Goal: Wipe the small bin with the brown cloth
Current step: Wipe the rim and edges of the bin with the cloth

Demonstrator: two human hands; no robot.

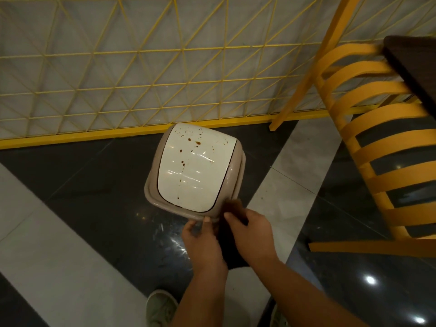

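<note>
The small bin (pixel 194 171) stands on the floor (pixel 77 185), on a dark tile close to the yellow base rail of the wire partition (pixel 141 74). Its beige body carries a white swing lid (pixel 195 166) spattered with brown drips. The lid's long axis runs from the person toward the partition, leaning a little to the right at the far end, and the near edge of the rim faces the person.

The left hand (pixel 200 244) holds the bin's near rim, fingers curled up to it and thumb at its edge. The right hand (pixel 250 234) grips the brown cloth (pixel 232 234), which lies folded between the two hands; its top end touches the rim at the bin's near right corner, and its lower end hangs below the wrists.

To the left of the bin the dark floor lies open as far as a pale tile band. To the right another pale band runs past, and beyond it stands a yellow slatted chair (pixel 377 142) with a dark tabletop (pixel 415 64) above it. A pale shoe (pixel 160 308) shows at the bottom edge.
</note>
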